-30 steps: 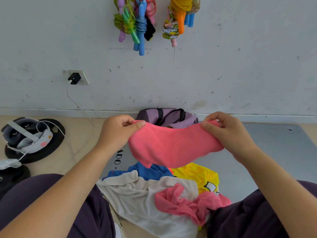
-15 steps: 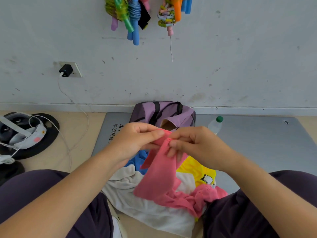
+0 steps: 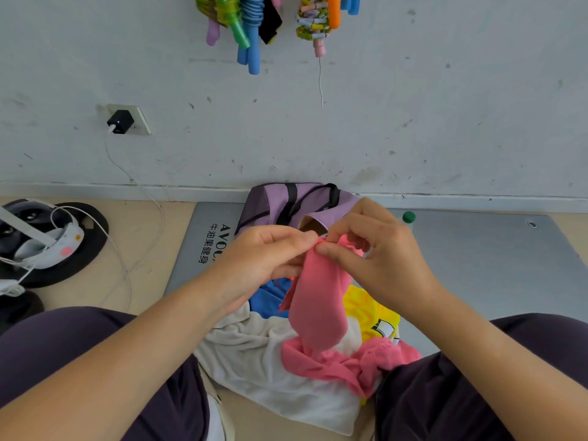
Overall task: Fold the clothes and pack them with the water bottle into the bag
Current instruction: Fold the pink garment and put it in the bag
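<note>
A small pink garment (image 3: 318, 300) hangs doubled over from both my hands, which meet at its top edge. My left hand (image 3: 267, 259) pinches that edge from the left and my right hand (image 3: 378, 253) pinches it from the right. Under it lies a pile of clothes: a white one (image 3: 254, 354), a blue one (image 3: 267, 297), a yellow one (image 3: 369, 310) and another crumpled pink one (image 3: 343, 364). The purple bag (image 3: 296, 202) with black straps stands open behind my hands by the wall. Only the green cap of the water bottle (image 3: 408, 217) shows past my right hand.
A grey mat (image 3: 477, 249) covers the floor under the bag and clothes. At the left lie a headset (image 3: 41, 240) on a black disc and a white cable (image 3: 127, 259) running to a wall charger (image 3: 119, 122). Coloured skipping ropes (image 3: 251, 23) hang on the wall.
My hands came together, folding the stretched pink garment in half so it hangs down. The bottle's cap has come into sight behind my right hand.
</note>
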Demonstrator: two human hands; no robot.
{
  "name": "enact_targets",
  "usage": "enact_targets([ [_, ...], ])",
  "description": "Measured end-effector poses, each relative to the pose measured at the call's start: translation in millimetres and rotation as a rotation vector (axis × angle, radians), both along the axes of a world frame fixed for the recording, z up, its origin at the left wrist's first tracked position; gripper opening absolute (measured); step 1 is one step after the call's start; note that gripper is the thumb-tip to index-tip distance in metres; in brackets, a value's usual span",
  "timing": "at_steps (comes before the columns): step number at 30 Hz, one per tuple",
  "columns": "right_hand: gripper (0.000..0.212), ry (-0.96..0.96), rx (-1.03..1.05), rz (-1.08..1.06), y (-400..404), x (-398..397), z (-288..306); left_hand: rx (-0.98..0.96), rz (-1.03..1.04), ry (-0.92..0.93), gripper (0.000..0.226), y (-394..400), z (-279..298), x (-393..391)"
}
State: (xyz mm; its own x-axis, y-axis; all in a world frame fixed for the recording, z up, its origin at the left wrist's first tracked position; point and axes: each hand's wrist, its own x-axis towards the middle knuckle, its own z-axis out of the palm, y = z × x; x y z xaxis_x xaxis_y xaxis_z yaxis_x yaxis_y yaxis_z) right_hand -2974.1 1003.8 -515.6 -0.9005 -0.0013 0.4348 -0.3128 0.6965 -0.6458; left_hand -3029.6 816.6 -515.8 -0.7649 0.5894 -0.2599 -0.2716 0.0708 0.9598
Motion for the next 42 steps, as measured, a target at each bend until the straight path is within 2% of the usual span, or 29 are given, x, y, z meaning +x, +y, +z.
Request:
enact_targets([
  [4,0.020,-0.074,-0.008,0.064,5,-3,0,-0.085,-0.011,0.158,0.031,-3,1,2],
  [7,0.025,-0.389,0.012,0.137,20,-9,2,-0.030,-0.009,0.167,0.017,-8,5,-4],
  [9,0.030,-0.569,0.166,0.138,34,-13,-1,0.029,0.024,0.148,0.014,-15,8,-12],
  [10,0.029,-0.594,0.218,0.122,40,-14,-2,0.033,0.048,0.158,0.015,-19,9,-17],
  [13,0.012,-0.479,0.150,0.067,51,-15,4,-0.111,0.128,0.327,0.005,-27,8,-29],
  [16,0.003,-0.401,0.057,0.007,51,-12,11,-0.430,0.162,0.637,0.016,-30,0,-35],
  [20,0.013,-0.252,-0.050,-0.037,40,-8,13,-0.509,0.146,0.729,0.019,-28,-6,-34],
  [23,0.016,-0.181,-0.058,-0.050,35,-8,13,-0.455,0.183,0.703,0.020,-28,-7,-35],
  [26,0.028,-0.263,0.079,-0.034,35,-10,9,-0.419,0.237,0.673,0.013,-26,-8,-36],
  [28,0.020,-0.273,0.225,0.009,36,-10,9,-0.422,0.232,0.665,0.008,-24,-8,-35],
  [30,0.008,-0.235,0.224,0.035,36,-9,11,-0.426,0.210,0.644,0.007,-23,-8,-35],
  [32,0.004,-0.283,0.024,0.028,36,-8,14,-0.412,0.170,0.585,0.007,-23,-7,-35],
  [34,0.009,-0.369,-0.192,0.034,36,-8,14,-0.336,0.134,0.473,0.007,-20,-7,-32],
  [38,0.020,-0.365,-0.392,0.008,34,-8,14,-0.014,0.226,0.211,0.010,-12,2,-22],
  [39,0.020,-0.345,-0.460,-0.001,33,-8,15,0.081,0.205,0.104,0.021,-13,5,-21],
  [40,0.021,-0.325,-0.527,-0.012,33,-8,16,0.153,0.127,0.006,0.036,-15,7,-19],
  [42,0.022,-0.288,-0.634,-0.031,33,-8,18,0.120,-0.099,-0.064,0.047,-18,8,-12],
])
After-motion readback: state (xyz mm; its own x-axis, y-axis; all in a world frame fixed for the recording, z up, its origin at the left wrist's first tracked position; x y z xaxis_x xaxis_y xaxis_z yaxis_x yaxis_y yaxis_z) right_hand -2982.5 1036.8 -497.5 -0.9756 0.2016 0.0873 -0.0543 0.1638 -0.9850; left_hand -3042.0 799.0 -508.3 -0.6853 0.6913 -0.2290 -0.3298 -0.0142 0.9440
